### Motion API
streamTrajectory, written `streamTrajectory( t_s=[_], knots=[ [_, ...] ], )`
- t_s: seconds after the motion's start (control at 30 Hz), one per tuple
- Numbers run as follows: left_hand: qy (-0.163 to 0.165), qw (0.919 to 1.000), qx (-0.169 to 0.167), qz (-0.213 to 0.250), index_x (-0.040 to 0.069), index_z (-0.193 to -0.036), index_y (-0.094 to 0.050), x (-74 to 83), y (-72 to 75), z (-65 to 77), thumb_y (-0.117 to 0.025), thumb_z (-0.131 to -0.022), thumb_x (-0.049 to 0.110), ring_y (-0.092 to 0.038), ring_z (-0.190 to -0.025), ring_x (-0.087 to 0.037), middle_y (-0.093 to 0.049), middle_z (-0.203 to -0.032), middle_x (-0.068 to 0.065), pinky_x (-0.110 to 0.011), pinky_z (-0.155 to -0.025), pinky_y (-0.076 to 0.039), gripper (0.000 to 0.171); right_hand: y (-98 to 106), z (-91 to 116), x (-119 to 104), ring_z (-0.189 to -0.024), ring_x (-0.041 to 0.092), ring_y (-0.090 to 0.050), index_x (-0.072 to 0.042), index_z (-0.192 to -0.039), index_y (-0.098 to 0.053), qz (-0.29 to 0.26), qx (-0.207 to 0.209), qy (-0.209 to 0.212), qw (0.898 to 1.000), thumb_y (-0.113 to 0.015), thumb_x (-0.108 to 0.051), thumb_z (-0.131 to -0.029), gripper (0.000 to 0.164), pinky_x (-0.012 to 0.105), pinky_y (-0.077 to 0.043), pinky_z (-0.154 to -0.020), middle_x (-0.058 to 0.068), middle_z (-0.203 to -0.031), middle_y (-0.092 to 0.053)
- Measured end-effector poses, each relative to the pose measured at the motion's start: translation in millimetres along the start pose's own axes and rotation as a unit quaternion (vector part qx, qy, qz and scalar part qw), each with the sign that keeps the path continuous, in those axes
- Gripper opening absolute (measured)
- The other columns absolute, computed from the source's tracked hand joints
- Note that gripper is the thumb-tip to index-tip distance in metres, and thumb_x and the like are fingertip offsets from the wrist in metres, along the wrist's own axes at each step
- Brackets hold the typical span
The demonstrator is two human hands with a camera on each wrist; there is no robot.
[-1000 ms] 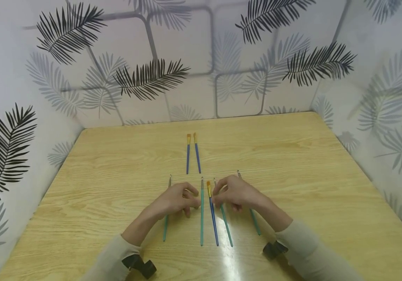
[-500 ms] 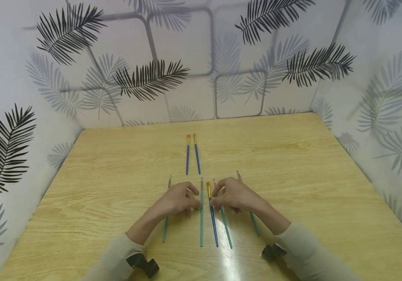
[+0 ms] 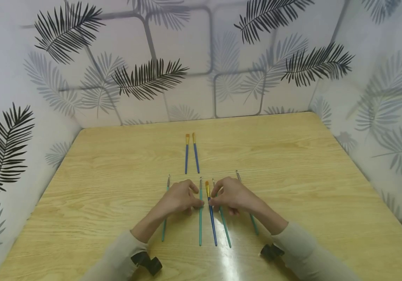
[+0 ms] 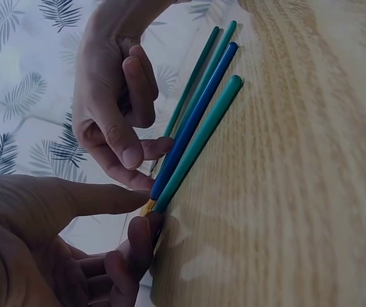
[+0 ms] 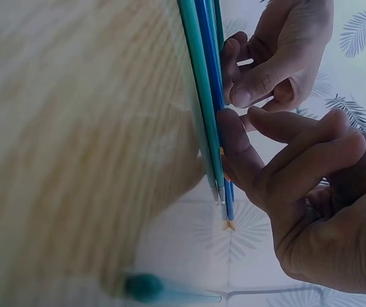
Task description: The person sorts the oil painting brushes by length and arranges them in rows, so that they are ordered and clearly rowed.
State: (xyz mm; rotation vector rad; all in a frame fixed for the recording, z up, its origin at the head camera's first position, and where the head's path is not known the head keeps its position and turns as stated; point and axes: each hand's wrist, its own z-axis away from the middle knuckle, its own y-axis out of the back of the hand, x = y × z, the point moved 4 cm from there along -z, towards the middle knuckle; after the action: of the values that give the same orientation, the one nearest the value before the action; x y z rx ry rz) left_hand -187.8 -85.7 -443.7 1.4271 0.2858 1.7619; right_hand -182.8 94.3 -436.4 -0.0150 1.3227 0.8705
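In the head view, my left hand (image 3: pixel 182 197) is left of centre, its thumb tip over a slim teal-handled tool (image 3: pixel 200 226) with a silver end. The other left fingers bend loosely beside it. Facing it, my right hand (image 3: pixel 232 194) has its thumb tip at a blue paintbrush (image 3: pixel 213 224) with a gold ferrule and orange bristles. Its index finger arches apart from the thumb. Another teal-handled tool (image 3: pixel 226 230) runs beneath the right hand. In the left wrist view, the left thumb and a finger stand around the metal end of the blue paintbrush (image 4: pixel 189 131).
Two more blue paintbrushes (image 3: pixel 186 158) lie farther back on the wooden table (image 3: pixel 123 156). One teal-handled tool (image 3: pixel 164 230) lies partly under my left hand. Another (image 3: pixel 253 224) lies partly under my right wrist. A leaf-patterned backdrop (image 3: pixel 183 47) surrounds the table's back and sides.
My left hand has shifted slightly right, bringing its thumb over the middle teal-handled tool. My right hand has moved slightly left towards the blue paintbrush. The tools stay nearly in place.
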Motion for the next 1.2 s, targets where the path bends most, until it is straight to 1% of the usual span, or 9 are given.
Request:
streamTrajectory(
  t_s=[0.23,0.47,0.67,0.83,0.9,0.97,1.07,1.13,1.2],
  knots=[
    [0.0,0.9999,0.006,-0.013,-0.002,-0.123,-0.059,3.7,-1.7,-0.6,-0.08,-0.083,0.025,-0.067,-0.053,-0.017,-0.07,-0.066,-0.001,-0.032,-0.074,-0.054,0.051,-1,0,-2,-0.032,0.007,-0.048,0.002,-0.103,-0.064,0.016,0.005,0.005,1.0,-0.072,-0.011,-0.089,0.021,0.019,-0.039,-0.032,0.008,-0.07,-0.074],
    [0.008,0.9996,0.016,-0.02,-0.001,-0.123,-0.06,5.1,-2.7,-3.4,-0.081,-0.082,0.025,-0.066,-0.05,-0.016,-0.068,-0.061,-0.004,-0.025,-0.055,-0.049,0.054,-3,0,-5,-0.031,0.007,-0.047,0.001,-0.097,-0.064,0.029,0.008,0.012,0.999,-0.072,-0.011,-0.088,0.017,0.019,-0.039,-0.032,0.007,-0.068,-0.073],
    [0.008,0.9988,0.031,-0.038,-0.001,-0.12,-0.06,5.2,-3.8,-3.2,-0.083,-0.08,0.028,-0.065,-0.048,-0.015,-0.067,-0.06,-0.004,-0.024,-0.051,-0.048,0.054,-6,-2,-7,-0.031,0.006,-0.047,0.0,-0.092,-0.064,0.032,0.006,0.007,0.999,-0.072,-0.009,-0.088,0.013,0.018,-0.038,-0.032,0.008,-0.067,-0.073],
    [0.001,0.9975,0.042,-0.056,-0.001,-0.119,-0.061,6.7,-4.6,-3.3,-0.084,-0.079,0.031,-0.064,-0.047,-0.014,-0.066,-0.058,-0.004,-0.022,-0.046,-0.043,0.057,-9,-4,-6,-0.03,0.006,-0.047,-0.001,-0.091,-0.065,0.057,0.012,-0.004,0.998,-0.074,-0.009,-0.088,0.013,0.018,-0.038,-0.031,0.007,-0.064,-0.071],
    [0.0,0.997,0.046,-0.062,-0.001,-0.119,-0.061,7.8,-4.1,-3.8,-0.085,-0.078,0.031,-0.063,-0.047,-0.014,-0.066,-0.058,-0.003,-0.021,-0.044,-0.04,0.057,-10,-5,-8,-0.03,0.006,-0.047,-0.001,-0.087,-0.065,0.068,0.014,-0.004,0.998,-0.075,-0.009,-0.087,0.012,0.017,-0.037,-0.031,0.007,-0.061,-0.07],
    [0.001,0.9964,0.049,-0.069,-0.001,-0.118,-0.062,8.9,-3.7,-4.2,-0.085,-0.078,0.03,-0.062,-0.047,-0.013,-0.065,-0.06,-0.002,-0.021,-0.044,-0.038,0.055,-11,-6,-9,-0.029,0.006,-0.046,-0.002,-0.079,-0.066,0.083,0.014,-0.006,0.996,-0.076,-0.01,-0.086,0.014,0.018,-0.036,-0.03,0.008,-0.058,-0.069],
    [0.003,0.9957,0.051,-0.078,0.0,-0.116,-0.063,9.3,-3.7,-4.7,-0.085,-0.078,0.029,-0.061,-0.047,-0.013,-0.065,-0.063,-0.001,-0.022,-0.045,-0.039,0.052,-13,-7,-11,-0.029,0.006,-0.045,-0.004,-0.067,-0.067,0.106,0.013,-0.009,0.994,-0.077,-0.013,-0.086,0.023,0.017,-0.036,-0.03,0.007,-0.055,-0.068],
    [0.004,0.9954,0.051,-0.081,0.001,-0.115,-0.064,9.6,-3.7,-4.8,-0.084,-0.078,0.028,-0.062,-0.048,-0.013,-0.065,-0.064,-0.001,-0.022,-0.047,-0.041,0.05,-14,-7,-11,-0.029,0.006,-0.045,-0.004,-0.062,-0.067,0.114,0.011,-0.017,0.993,-0.077,-0.015,-0.085,0.028,0.017,-0.035,-0.03,0.005,-0.054,-0.068],
    [0.002,0.9954,0.051,-0.081,0.001,-0.114,-0.065,9.5,-3.6,-4.9,-0.084,-0.078,0.026,-0.061,-0.049,-0.013,-0.066,-0.067,-0.002,-0.023,-0.048,-0.042,0.048,-15,-7,-12,-0.029,0.005,-0.044,-0.004,-0.061,-0.067,0.116,0.01,-0.023,0.993,-0.077,-0.016,-0.085,0.029,0.017,-0.035,-0.03,0.004,-0.055,-0.069]
  ],
)
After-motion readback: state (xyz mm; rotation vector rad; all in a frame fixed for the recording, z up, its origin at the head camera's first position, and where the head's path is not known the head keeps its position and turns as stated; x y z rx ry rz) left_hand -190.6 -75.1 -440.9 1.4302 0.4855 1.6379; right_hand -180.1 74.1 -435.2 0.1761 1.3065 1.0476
